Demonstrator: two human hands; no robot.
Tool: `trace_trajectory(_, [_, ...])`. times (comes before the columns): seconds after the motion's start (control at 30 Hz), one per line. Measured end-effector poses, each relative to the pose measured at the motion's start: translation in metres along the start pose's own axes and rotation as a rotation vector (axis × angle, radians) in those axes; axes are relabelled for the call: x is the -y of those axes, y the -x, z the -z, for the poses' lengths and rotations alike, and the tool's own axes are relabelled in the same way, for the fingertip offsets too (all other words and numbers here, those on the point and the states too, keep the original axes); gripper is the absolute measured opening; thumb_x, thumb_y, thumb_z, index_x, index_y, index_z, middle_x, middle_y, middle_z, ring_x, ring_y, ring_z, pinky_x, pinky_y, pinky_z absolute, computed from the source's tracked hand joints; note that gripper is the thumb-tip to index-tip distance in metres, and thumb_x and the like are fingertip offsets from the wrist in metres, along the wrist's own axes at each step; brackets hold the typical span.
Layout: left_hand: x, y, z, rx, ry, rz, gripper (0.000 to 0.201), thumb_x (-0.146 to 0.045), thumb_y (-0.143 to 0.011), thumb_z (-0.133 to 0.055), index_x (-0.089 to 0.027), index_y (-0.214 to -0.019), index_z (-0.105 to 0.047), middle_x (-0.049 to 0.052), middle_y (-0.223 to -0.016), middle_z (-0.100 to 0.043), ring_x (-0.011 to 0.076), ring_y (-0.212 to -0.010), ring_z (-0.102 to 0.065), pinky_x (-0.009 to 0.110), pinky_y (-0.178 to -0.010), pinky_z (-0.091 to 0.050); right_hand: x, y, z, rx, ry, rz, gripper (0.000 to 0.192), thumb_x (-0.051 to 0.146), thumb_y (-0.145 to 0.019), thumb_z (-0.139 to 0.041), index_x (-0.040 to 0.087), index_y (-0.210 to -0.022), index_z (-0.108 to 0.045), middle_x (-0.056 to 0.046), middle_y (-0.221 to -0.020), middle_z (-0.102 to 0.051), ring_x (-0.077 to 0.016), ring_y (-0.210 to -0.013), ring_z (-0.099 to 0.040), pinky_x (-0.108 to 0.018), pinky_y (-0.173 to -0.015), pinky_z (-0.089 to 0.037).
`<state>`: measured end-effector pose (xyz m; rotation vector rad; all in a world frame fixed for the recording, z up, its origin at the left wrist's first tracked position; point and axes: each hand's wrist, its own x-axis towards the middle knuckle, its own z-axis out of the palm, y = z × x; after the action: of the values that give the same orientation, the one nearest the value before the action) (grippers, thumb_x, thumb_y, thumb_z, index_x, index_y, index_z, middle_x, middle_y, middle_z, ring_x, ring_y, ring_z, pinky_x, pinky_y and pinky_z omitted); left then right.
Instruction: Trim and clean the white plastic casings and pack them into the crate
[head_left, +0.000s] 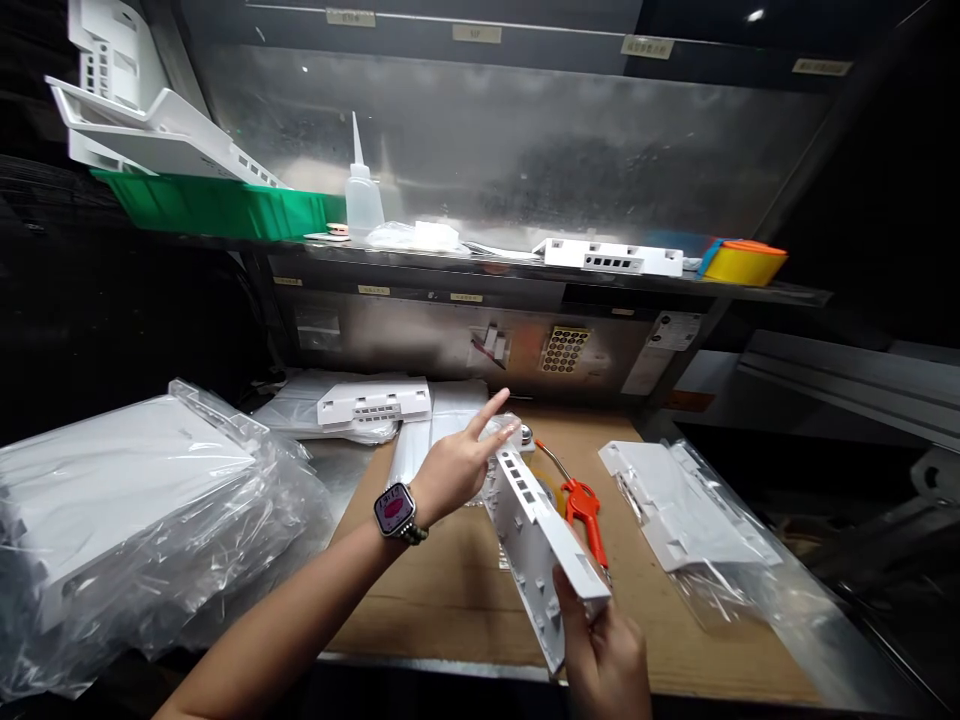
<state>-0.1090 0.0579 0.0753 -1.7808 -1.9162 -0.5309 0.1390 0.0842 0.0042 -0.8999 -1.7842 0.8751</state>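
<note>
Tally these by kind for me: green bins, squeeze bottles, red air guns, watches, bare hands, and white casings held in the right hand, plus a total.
Green bin: 1
Squeeze bottle: 1
Red air gun: 1
Watch: 1
Left hand and right hand: 2
White casing held in the right hand: 1
Total: 7

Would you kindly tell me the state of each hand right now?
Left hand: fingers extended at the far end of the white panel; grip cannot be told.
Right hand: closed, holding the panel's near end.
</note>
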Motion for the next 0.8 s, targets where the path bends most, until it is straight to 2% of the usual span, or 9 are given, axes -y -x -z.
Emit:
trace_trajectory(0.17, [-0.013, 0.01, 0.003, -0.129, -0.072, -0.102, 0.075, 0.008, -0.079, -0.043, -0.021, -0.147, -0.051, 0.014, -0.17, -0.032, 0.017, -0.071, -0.069, 0.032, -0.051, -0.055, 0.001, -0.01, 0.007, 0.016, -0.068, -0.221, 0.064, 0.077, -0.085, -0.063, 0.015, -0.095, -0.079, -0.014, -0.079, -0.079, -0.0318, -0.082, -0.078, -0.033, -0.07, -0.062])
trace_trajectory(0.27, [-0.019, 0.022, 0.005, -0.076, -0.116, -0.085, 0.083, 0.012, -0.08, -0.037, -0.018, -0.157, -0.038, 0.01, -0.17, -0.032, 0.0172, -0.071, -0.067, 0.033, -0.055, -0.058, -0.004, -0.023, 0.017, -0.059, -0.137, -0.405, 0.074, 0.078, -0.078, -0.07, 0.011, -0.107, -0.078, -0.016, -0.094, -0.081, -0.032, -0.089, -0.078, -0.031, -0.068, -0.061])
trace_trajectory(0.37, [-0.025, 0.041, 0.001, 0.003, -0.098, -0.028, 0.097, 0.016, -0.075, -0.031, -0.019, -0.165, -0.017, 0.007, -0.169, -0.033, 0.0171, -0.076, -0.069, 0.031, -0.059, -0.06, -0.01, -0.033, 0.022, -0.182, -0.277, -0.511, 0.077, 0.075, -0.075, -0.076, 0.009, -0.114, -0.076, -0.017, -0.106, -0.081, -0.0318, -0.097, -0.077, -0.029, -0.07, -0.061])
trace_trajectory(0.47, [-0.04, 0.06, -0.007, 0.042, 0.01, -0.007, 0.107, 0.016, -0.071, -0.03, -0.022, -0.167, 0.0, 0.006, -0.168, -0.037, 0.016, -0.08, -0.072, 0.028, -0.063, -0.062, -0.016, -0.029, 0.017, -0.269, -0.394, -0.574, 0.079, 0.072, -0.076, -0.077, 0.008, -0.122, -0.074, -0.018, -0.117, -0.078, -0.0325, -0.101, -0.076, -0.03, -0.069, -0.063])
trace_trajectory(0.53, [-0.056, 0.068, -0.011, 0.019, 0.144, -0.016, 0.107, 0.014, -0.072, -0.032, -0.022, -0.167, 0.0, 0.007, -0.168, -0.036, 0.0182, -0.096, -0.075, 0.029, -0.075, -0.065, -0.019, -0.019, 0.009, -0.308, -0.377, -0.592, 0.082, 0.073, -0.077, -0.075, 0.006, -0.123, -0.073, -0.02, -0.117, -0.078, -0.0339, -0.099, -0.077, -0.032, -0.066, -0.063])
trace_trajectory(0.63, [-0.076, 0.069, -0.01, -0.072, 0.291, -0.033, 0.095, 0.007, -0.08, -0.037, -0.016, -0.167, -0.005, 0.012, -0.169, -0.034, 0.0229, -0.118, -0.071, 0.032, -0.093, -0.063, -0.021, -0.003, -0.001, -0.355, -0.281, -0.528, 0.084, 0.075, -0.072, -0.078, 0.005, -0.119, -0.075, -0.022, -0.113, -0.079, -0.0345, -0.094, -0.077, -0.031, -0.063, -0.062])
trace_trajectory(0.7, [-0.076, 0.064, -0.007, -0.134, 0.286, -0.002, 0.092, 0.004, -0.084, -0.039, -0.017, -0.167, -0.006, 0.014, -0.168, -0.036, 0.0219, -0.105, -0.074, 0.032, -0.086, -0.066, -0.021, 0.0, 0.002, -0.391, -0.321, -0.538, 0.085, 0.072, -0.071, -0.08, 0.005, -0.124, -0.073, -0.021, -0.113, -0.079, -0.0325, -0.088, -0.077, -0.031, -0.059, -0.061])
trace_trajectory(0.77, [-0.063, 0.057, -0.005, -0.136, 0.239, 0.035, 0.094, 0.007, -0.084, -0.037, -0.023, -0.167, -0.005, 0.013, -0.166, -0.04, 0.0202, -0.09, -0.075, 0.033, -0.076, -0.067, -0.022, -0.007, 0.014, -0.44, -0.426, -0.588, 0.084, 0.067, -0.076, -0.08, 0.006, -0.132, -0.07, -0.02, -0.114, -0.079, -0.0304, -0.081, -0.078, -0.032, -0.057, -0.061])
trace_trajectory(0.8, [-0.053, 0.054, -0.004, -0.11, 0.215, 0.035, 0.096, 0.009, -0.083, -0.036, -0.026, -0.167, -0.005, 0.011, -0.165, -0.041, 0.0205, -0.09, -0.076, 0.034, -0.074, -0.068, -0.022, -0.013, 0.022, -0.454, -0.462, -0.604, 0.082, 0.065, -0.078, -0.079, 0.007, -0.135, -0.068, -0.019, -0.114, -0.079, -0.0301, -0.08, -0.078, -0.033, -0.058, -0.062])
